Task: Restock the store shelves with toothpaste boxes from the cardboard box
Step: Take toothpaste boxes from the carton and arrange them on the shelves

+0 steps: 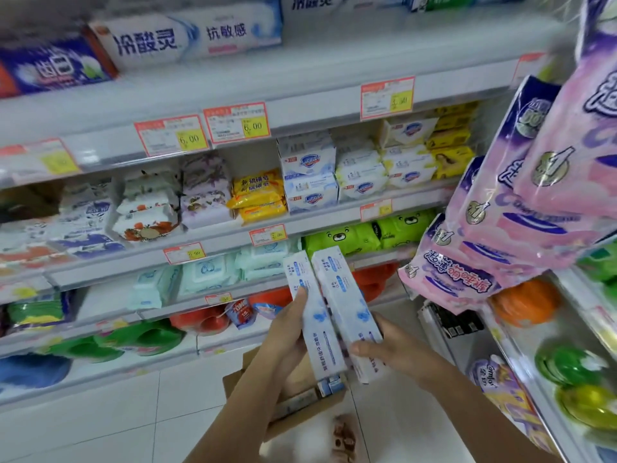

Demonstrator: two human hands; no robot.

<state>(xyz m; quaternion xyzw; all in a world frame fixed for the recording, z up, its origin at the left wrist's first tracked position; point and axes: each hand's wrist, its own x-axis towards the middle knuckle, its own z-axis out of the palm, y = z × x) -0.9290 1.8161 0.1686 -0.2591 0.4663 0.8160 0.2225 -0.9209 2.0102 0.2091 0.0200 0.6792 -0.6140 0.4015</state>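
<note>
Two long white-and-blue toothpaste boxes stand nearly upright, side by side, in front of me. My left hand grips the left toothpaste box around its middle. My right hand grips the right toothpaste box near its lower half. Below them on the floor sits the open cardboard box, with more toothpaste boxes visible inside. On the top shelf lie large toothpaste boxes, white and blue.
Shelves ahead hold soap bars, wet wipes, and red and green basins lower down. Pink and purple packs hang at the right over another shelf with bottles. White floor tiles lie at the lower left.
</note>
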